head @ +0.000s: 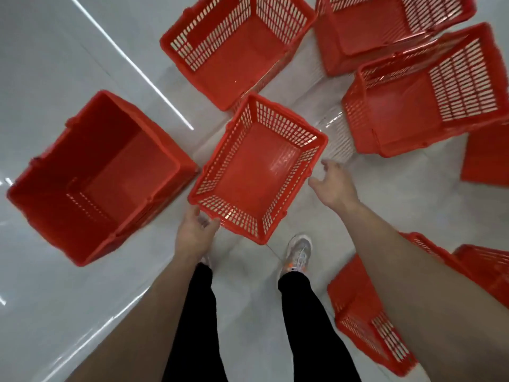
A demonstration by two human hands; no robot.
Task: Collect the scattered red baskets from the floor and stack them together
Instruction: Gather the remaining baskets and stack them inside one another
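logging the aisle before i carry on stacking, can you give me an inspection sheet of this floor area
surface: glossy pale floor, light streaks reflected
job's things: centre basket open side up, empty; left basket empty, possibly several nested; top basket empty; top-right baskets close together; lower-right baskets partly hidden
clutter: nothing seen
grips: left hand grips the centre basket's near corner rim; right hand open beside its right rim, contact unclear
cables: nothing seen
surroundings: black trousers, pale shoe
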